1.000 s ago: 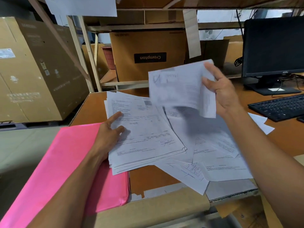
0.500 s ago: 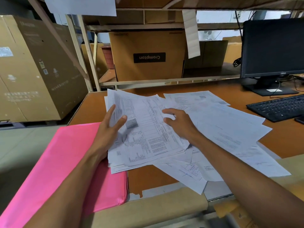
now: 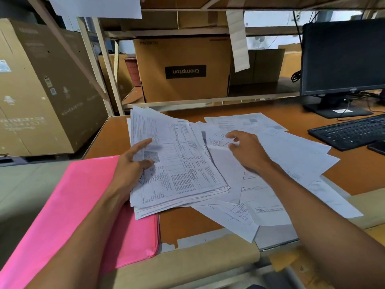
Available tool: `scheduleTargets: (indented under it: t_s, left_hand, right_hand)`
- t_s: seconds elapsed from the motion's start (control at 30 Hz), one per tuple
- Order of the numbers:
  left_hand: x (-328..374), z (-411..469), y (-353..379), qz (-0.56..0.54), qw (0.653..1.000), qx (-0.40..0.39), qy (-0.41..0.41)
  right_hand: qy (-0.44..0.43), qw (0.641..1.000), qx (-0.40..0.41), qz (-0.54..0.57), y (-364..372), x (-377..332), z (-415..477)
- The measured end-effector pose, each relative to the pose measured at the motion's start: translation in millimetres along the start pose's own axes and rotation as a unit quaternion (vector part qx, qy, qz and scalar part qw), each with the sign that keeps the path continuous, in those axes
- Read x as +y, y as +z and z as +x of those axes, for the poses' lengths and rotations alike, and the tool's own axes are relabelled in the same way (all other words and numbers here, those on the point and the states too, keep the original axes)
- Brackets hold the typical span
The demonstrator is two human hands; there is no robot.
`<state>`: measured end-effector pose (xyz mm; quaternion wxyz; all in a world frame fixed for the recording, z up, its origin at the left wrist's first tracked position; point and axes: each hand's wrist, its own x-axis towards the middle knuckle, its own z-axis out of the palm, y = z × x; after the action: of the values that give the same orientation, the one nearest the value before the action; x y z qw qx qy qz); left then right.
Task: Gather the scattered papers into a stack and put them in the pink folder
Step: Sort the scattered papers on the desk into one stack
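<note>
While the flat pink folder (image 3: 73, 205) lies on the orange-brown surface (image 3: 187, 224), my left hand (image 3: 129, 170) grips the stack of white printed papers (image 3: 183, 170) overlapping its edge, steadying it; my right hand (image 3: 248, 151) pinches a loose white sheet (image 3: 214, 136) beyond.

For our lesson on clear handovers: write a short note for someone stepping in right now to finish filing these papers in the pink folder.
Left hand holds the stack at its left edge, thumb on top.
Right hand is on the loose sheets, fingers curled; grip too blurred to tell.
Pink folder lies shut, partly under the stack.
Done: part stacked.
To do: gather loose sheets, file all.
</note>
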<state>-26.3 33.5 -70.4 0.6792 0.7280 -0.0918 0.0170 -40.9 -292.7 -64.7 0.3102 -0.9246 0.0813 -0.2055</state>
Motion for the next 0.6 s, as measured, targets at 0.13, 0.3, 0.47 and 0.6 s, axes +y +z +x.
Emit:
scheduleTargets:
  t_s: [0.13, 0.3, 0.47, 0.6]
  left_hand:
    - [-0.5, 1.8, -2.9, -0.015, 1.0, 0.01, -0.014]
    - [-1.4, 2.3, -3.1, -0.018, 1.0, 0.004, -0.019]
    - [-2.2, 2.5, -4.1, -0.03, 0.999, 0.003, -0.015]
    - [-1.8, 2.4, -4.3, -0.039, 0.999, 0.004, -0.017]
  right_hand:
    - [-0.003, 0.991, -0.111, -0.075, -0.5, 5.6, 1.8]
    - [-0.038, 0.978, -0.159, -0.133, 6.2, -11.6, 10.7]
    - [0.002, 0.993, -0.118, -0.012, -2.6, -6.3, 16.0]
    - [0.074, 0.997, -0.024, 0.029, -22.0, 9.3, 17.2]
